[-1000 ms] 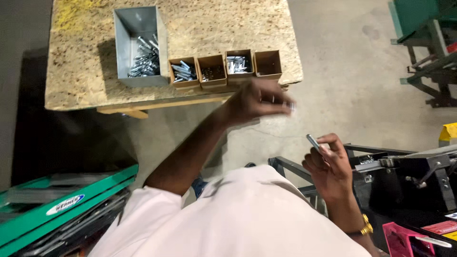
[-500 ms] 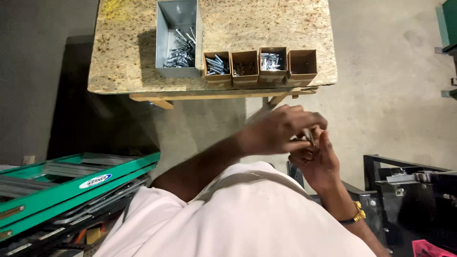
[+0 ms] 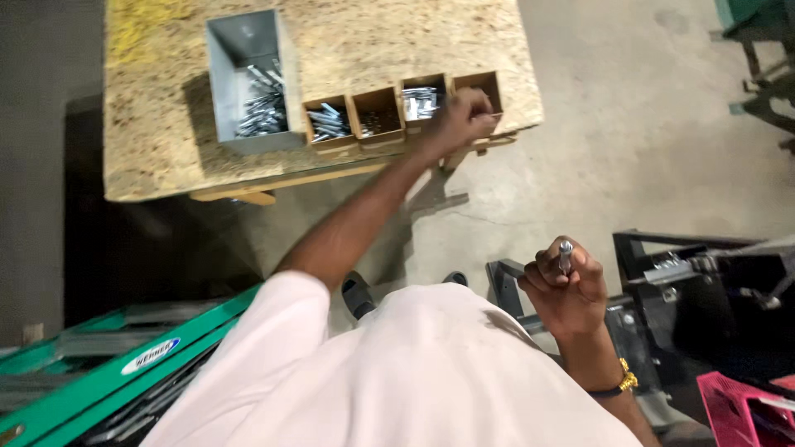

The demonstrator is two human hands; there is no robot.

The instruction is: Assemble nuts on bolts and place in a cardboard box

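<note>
My left hand [image 3: 462, 116] is stretched out over the rightmost small brown box [image 3: 489, 81] in a row of several on a speckled tabletop [image 3: 157, 157]. Its fingers are curled at the box's rim, and whatever lies under them is hidden. My right hand [image 3: 571, 290] is held close to my body, low on the right. It grips a silver bolt [image 3: 566, 251] upright between thumb and fingers. A gold watch [image 3: 623, 382] is on that wrist.
A grey metal bin [image 3: 248, 79] of silver bolts stands left of the brown boxes, some of which hold small metal parts. A green ladder [image 3: 108, 372] lies at lower left. A black metal frame [image 3: 704, 281] and a pink crate [image 3: 745, 410] are on the right, over concrete floor.
My left hand was beside my right hand at the bolt half a second ago. It has since reached forward to the rightmost brown box. My right hand keeps the bolt.
</note>
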